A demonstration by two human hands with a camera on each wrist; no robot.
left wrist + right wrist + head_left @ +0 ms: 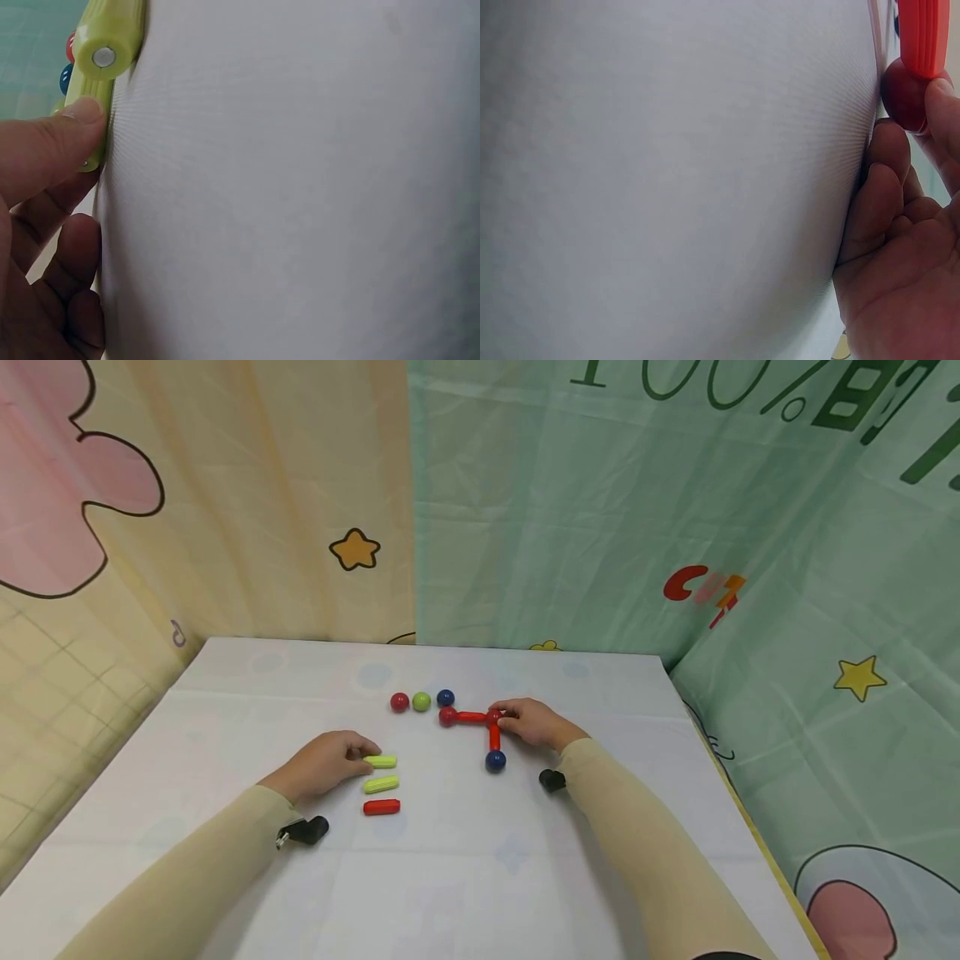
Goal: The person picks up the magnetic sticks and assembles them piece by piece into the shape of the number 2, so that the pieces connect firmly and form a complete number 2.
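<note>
The left hand (324, 765) pinches a green stick (384, 762), likely to pick it up; the right hand (534, 723) holds a red ball (904, 97). Lifting should need a firm squeeze.

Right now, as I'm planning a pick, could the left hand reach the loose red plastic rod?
Probably yes: the red rod lies close by, its left end uncovered. But the left hand pinches the farther yellow-green plastic rod, which it would likely release first.

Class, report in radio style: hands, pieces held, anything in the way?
Left hand pinching farthest yellow-green rod. Right hand pinching red corner ball of joined piece. Nothing seen blocking hands.
</note>
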